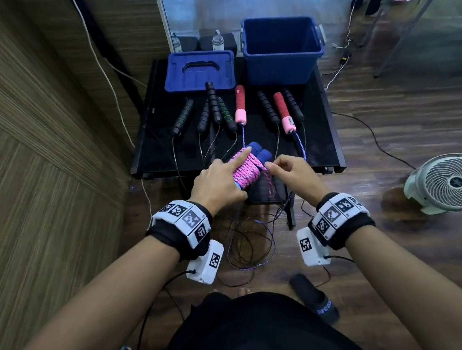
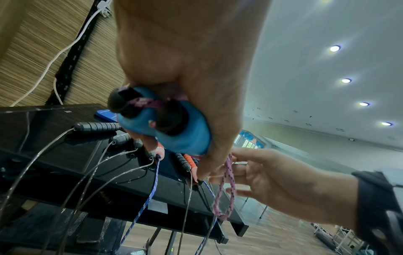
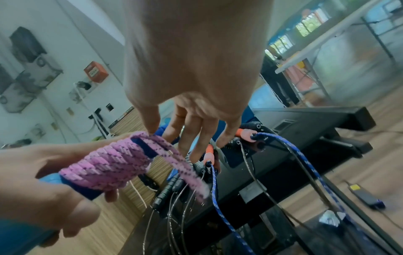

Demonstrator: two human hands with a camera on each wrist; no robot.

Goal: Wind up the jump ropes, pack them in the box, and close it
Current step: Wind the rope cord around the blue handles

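My left hand [image 1: 224, 178] grips a pair of blue handles [image 2: 174, 126] wound with pink rope [image 1: 245, 169], its index finger stretched along the winding. The right hand [image 1: 274, 165] pinches the loose pink loop [image 2: 226, 189] at the bundle's right side. In the right wrist view the thumb touches the rope [image 3: 109, 165] where it crosses the handles. An open blue box [image 1: 281, 46] stands at the table's back right, its lid [image 1: 199, 71] lying to the left. Several more ropes lie in a row: black handles [image 1: 183, 116] and red-pink handles [image 1: 239, 105] with a blue cord.
The black table [image 1: 150, 156] holds everything; cords hang over its front edge onto the wooden floor [image 1: 248, 240]. A white fan [image 1: 452, 183] sits on the floor at right, a black slipper [image 1: 315, 296] near my feet. A wood-panel wall runs along the left.
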